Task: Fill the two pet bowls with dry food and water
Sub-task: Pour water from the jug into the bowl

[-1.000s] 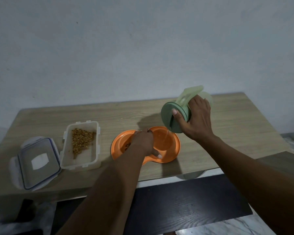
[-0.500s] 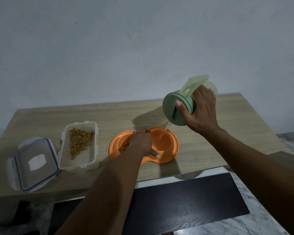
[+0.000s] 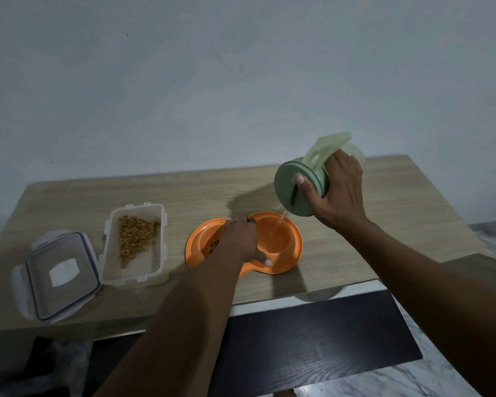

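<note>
Lying nearest, well left of the orange double bowl: a clear clip lid, flat on the counter. Between lid and bowl, an open food container, kibble heaped along one side.

Next in, left hand draped over the waist of the bowl, fingers curled over the far rim, thumb down at the near notch, gripping and pinning the dish to the counter. Judged light, thin and stiff plastic, apt to skate on smooth wood or rock once one well loads up. Best held exactly there, between the two wells, pressing down rather than lifting.

Left well showing a little dry food beside the wrist. Right well catching a thin stream of water; fill level too hard to read.

Farthest, above and just right of the bowl, a green jug tipped almost onto its side, flip cap raised. Right hand wrapped round the body just behind the lid, thumb pressed across the lid face. Probably the heavier item, with weight sliding forward as the water runs. Smooth walls, likely slick if wet. Wise to grip close to the lid for fine control of the tilt, thumb guarding against the lid popping loose.
</note>
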`<action>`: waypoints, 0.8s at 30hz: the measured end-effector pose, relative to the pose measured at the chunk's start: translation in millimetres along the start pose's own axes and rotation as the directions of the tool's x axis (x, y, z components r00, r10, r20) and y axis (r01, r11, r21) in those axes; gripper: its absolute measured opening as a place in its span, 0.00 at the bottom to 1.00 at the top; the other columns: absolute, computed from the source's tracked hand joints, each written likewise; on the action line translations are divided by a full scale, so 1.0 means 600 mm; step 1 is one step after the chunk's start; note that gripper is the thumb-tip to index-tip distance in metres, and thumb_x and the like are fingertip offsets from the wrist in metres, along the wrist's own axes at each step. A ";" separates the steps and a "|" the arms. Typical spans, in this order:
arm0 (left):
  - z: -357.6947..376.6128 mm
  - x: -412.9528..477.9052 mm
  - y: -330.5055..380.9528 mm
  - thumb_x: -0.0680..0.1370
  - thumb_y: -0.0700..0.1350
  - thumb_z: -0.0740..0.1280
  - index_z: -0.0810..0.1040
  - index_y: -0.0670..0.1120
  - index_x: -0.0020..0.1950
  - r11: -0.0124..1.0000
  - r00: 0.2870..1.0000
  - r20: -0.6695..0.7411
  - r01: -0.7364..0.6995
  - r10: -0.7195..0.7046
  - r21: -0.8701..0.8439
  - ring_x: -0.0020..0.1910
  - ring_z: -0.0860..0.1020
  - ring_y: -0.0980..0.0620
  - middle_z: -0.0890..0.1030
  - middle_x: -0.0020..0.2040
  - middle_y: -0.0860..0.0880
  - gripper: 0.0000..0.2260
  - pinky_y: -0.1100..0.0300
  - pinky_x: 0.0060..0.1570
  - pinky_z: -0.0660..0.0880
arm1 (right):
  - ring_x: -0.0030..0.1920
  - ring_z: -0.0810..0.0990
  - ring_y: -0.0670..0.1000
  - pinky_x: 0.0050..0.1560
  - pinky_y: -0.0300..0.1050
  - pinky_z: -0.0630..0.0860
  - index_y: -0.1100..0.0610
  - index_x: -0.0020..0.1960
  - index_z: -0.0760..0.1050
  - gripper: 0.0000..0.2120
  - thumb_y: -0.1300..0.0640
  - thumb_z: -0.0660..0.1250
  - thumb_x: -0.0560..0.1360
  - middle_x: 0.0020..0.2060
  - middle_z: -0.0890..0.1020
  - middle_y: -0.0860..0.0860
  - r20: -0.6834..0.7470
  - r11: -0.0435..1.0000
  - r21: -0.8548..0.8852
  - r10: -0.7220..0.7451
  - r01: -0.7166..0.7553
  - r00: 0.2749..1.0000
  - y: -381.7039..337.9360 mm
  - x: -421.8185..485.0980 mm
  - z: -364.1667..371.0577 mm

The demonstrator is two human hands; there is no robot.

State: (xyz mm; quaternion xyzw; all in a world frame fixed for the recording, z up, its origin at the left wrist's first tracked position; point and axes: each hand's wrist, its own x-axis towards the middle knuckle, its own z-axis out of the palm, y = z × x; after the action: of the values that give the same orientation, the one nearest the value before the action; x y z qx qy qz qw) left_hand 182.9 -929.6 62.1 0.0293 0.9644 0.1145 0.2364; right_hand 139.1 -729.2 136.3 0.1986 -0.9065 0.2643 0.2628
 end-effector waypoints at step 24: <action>0.000 -0.002 -0.001 0.63 0.67 0.77 0.62 0.41 0.77 1.000 1.000 -0.006 -0.023 0.023 -0.005 0.70 0.69 0.39 0.67 0.72 0.41 0.52 0.45 0.74 0.60 | 0.54 0.83 0.51 0.49 0.47 0.75 0.49 0.53 0.81 0.15 0.40 0.64 0.78 0.51 0.86 0.48 0.346 0.122 0.711 0.797 -0.693 0.495 0.030 0.047 -0.032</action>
State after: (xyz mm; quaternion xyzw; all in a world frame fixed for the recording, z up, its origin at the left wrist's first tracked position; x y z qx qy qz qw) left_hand 183.7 -930.5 62.4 0.0397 0.9644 0.1197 0.2323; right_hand 115.0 -710.1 159.5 -0.2049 -0.6447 0.7357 0.0317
